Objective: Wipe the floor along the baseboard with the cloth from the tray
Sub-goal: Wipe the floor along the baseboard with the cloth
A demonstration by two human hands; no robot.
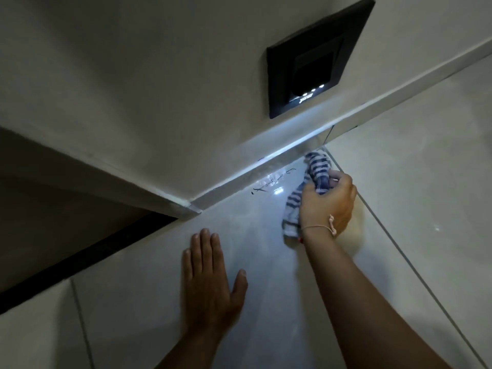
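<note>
1. The right hand (328, 203) reaches forward from 5 o'clock, arm outstretched, a thin string band at the wrist.
2. The left hand (210, 283) lies flat on the floor (412, 182), palm down, fingers spread and pointing to 12 o'clock, holding nothing.
3. The cloth (310, 187) is blue-and-white striped, bunched and trailing on the floor, its far end just beside the baseboard (266, 163).
4. The right hand's fingers are curled tight round the cloth's middle.
5. A dark wall light (316, 59) sits above at 12 o'clock.
</note>
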